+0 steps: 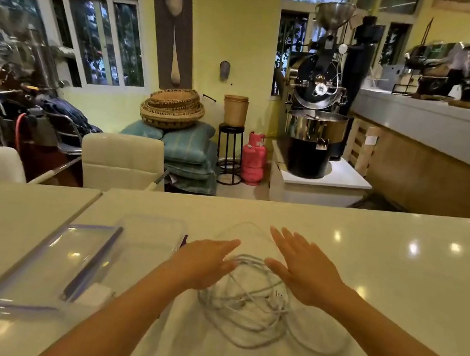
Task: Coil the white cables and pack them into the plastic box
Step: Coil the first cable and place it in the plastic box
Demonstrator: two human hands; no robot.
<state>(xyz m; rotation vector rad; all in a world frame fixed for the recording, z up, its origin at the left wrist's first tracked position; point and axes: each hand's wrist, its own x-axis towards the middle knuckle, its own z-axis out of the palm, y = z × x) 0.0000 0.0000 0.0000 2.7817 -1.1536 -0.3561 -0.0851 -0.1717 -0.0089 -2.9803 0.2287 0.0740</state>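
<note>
both hands, left [204, 264] and right [303, 270], grip released, flank loose white cables [243, 305].

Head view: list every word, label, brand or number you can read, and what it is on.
No text can be read.
Pink gas cylinder: small label, too blurred.
Wooden crate: white sticker, too small.
Coffee roaster: plate on its lower drum, blurred.
White cables and plastic box: no print visible.
</note>
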